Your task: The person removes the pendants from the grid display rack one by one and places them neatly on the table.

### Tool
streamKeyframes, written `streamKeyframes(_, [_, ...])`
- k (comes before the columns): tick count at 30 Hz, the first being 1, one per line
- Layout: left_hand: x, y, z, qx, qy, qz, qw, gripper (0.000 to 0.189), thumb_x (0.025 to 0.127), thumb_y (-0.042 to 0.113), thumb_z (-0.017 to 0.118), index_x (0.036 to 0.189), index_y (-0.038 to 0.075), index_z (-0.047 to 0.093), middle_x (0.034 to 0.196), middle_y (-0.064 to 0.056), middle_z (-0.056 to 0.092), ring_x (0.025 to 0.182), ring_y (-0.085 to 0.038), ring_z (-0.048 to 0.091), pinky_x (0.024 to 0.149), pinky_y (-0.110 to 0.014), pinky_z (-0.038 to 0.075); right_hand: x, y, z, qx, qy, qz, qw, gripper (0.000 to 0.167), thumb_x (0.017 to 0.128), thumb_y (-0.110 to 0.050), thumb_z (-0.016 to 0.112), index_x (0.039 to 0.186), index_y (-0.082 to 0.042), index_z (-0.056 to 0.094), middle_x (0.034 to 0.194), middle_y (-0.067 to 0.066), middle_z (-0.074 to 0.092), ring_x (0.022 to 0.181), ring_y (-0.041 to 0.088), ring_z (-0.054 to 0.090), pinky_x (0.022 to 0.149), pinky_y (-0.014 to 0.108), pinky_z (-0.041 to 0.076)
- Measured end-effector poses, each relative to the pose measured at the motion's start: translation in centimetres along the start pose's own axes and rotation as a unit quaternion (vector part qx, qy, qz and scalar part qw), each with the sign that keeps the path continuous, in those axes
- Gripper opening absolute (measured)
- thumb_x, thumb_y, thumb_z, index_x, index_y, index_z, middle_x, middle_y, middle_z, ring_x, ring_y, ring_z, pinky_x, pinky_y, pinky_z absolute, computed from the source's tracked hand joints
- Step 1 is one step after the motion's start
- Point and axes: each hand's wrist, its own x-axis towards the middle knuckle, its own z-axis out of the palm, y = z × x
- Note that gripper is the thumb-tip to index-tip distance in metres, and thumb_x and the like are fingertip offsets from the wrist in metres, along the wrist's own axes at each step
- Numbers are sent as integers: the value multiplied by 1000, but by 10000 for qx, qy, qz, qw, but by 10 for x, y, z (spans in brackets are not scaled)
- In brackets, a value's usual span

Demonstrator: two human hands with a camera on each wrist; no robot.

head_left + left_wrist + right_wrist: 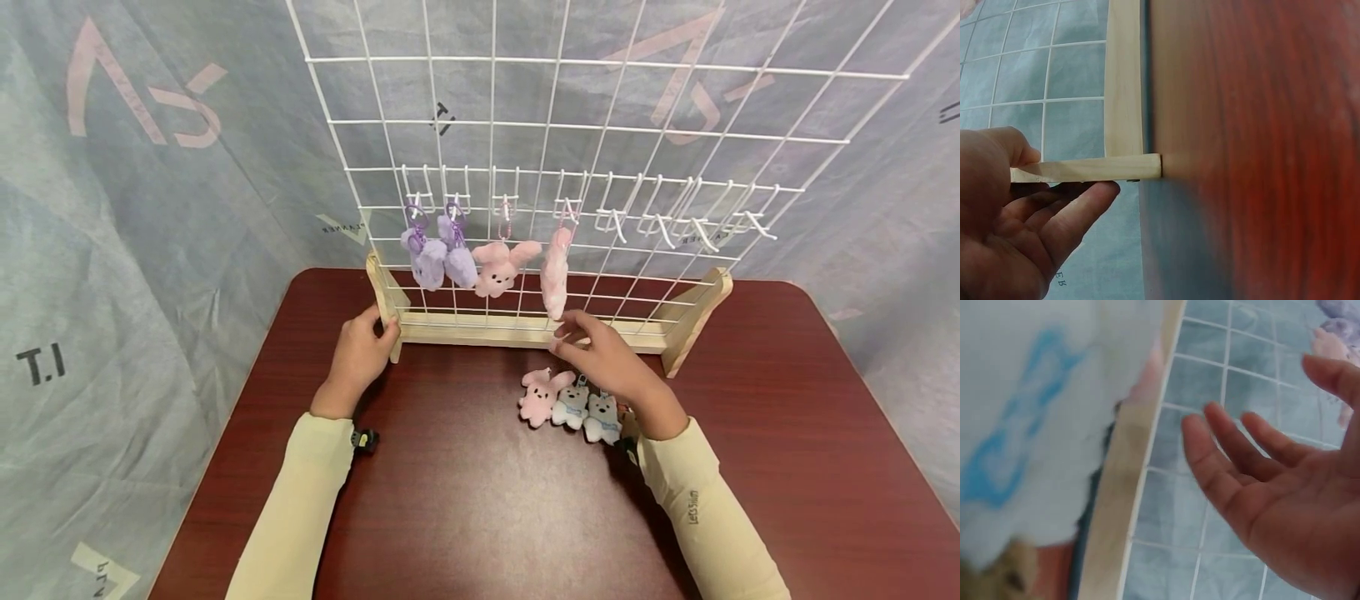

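Two sleeves [296, 500], four hanging plushies [555, 275] (two pink)

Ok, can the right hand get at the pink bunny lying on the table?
Probably yes: the right hand looks empty and is close by, and nothing seems to cover the pink bunny; the white bear only crowds one side.

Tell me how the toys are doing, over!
Left hand grips stand's wooden end. Right hand holds nothing, near hanging pink toy. Right arm partly hides table toys.
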Motion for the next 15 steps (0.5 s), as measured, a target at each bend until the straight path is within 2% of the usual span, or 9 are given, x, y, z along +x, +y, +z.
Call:
streamKeyframes(2, [0, 0, 0, 3, 9, 2, 10000, 40, 108, 26, 58, 142, 4, 64, 117, -23, 77, 89, -33, 78, 82, -53, 61, 1, -5, -1, 296, 198, -127, 9993, 49, 102, -30, 67, 143, -7, 55, 132, 17, 68, 123, 34, 66, 99, 48, 56])
streamKeyframes(7, [0, -2, 1, -9, 48, 39, 10000, 40, 108, 26, 58, 141, 5, 65, 115, -23, 78, 88, -32, 78, 83, -53, 61, 6, -14, -1, 1371, 378, -507, 9885, 52, 101, -18, 69, 147, -3, 50, 136, 26, 64, 127, 35, 62, 94, 29, 58])
streamKeyframes(10, [1, -2, 1, -17, 31, 42, 10000, 39, 108, 27, 58, 140, 6, 65, 114, -22, 78, 89, -32, 78, 83, -53, 61, 7, -18, 0, 2078, 372, -662, 9752, 54, 101, -10, 67, 150, -2, 46, 138, 26, 62, 125, 29, 65, 90, 24, 59])
streamKeyframes(15, [0, 0, -1, -5, 0, 6, 10000, 40, 108, 28, 58, 140, 6, 65, 115, -22, 78, 90, -32, 77, 84, -53, 60, 8, -24, -1, 3088, 231, -1125, 9442, 50, 102, -1, 60, 149, 2, 46, 134, 14, 67, 116, 18, 73, 86, 32, 62])
